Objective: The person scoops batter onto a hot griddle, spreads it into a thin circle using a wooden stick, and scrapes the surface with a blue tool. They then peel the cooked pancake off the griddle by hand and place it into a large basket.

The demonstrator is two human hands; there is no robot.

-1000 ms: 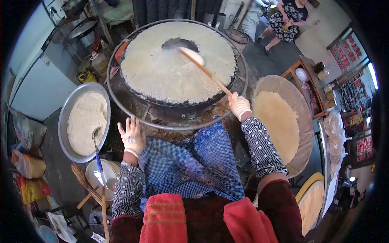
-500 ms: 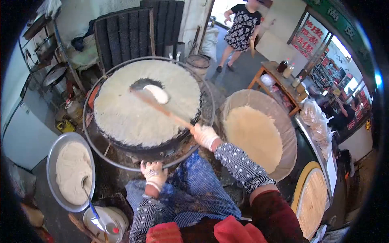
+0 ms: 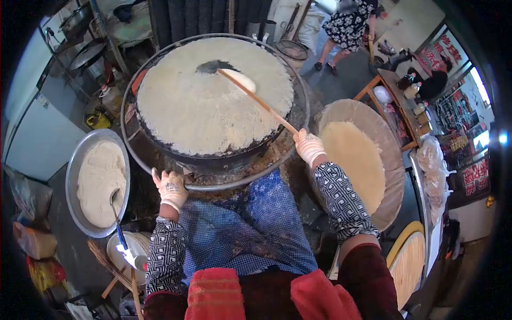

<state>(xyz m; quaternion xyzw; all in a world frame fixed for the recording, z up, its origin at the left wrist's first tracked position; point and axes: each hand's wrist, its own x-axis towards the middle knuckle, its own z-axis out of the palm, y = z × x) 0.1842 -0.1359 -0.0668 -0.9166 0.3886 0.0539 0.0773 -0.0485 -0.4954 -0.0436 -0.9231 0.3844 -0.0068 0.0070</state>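
Note:
My right hand (image 3: 309, 146), in a pale glove, is closed around the handle of a long wooden spreading stick (image 3: 274, 114). The stick reaches over a large round griddle (image 3: 205, 160), its far end against a white lump of batter (image 3: 242, 80). A thin pale layer of batter (image 3: 213, 114) covers most of the griddle, with a dark bare patch (image 3: 213, 66) beside the lump. My left hand (image 3: 171, 188), also gloved, rests with fingers spread at the near left of the metal ring (image 3: 224, 186) around the griddle.
A metal basin of batter (image 3: 101, 181) with a ladle (image 3: 118, 213) stands at left, above a white bucket (image 3: 130, 250). At right is a lined basket (image 3: 392, 186) holding a round thin pancake (image 3: 354, 165). A person (image 3: 349, 26) stands beyond, near a wooden table (image 3: 392, 85).
The view has tilted, so the griddle appears higher. The stick's far end has moved right across the bare patch to the batter lump. My left hand stays at the ring.

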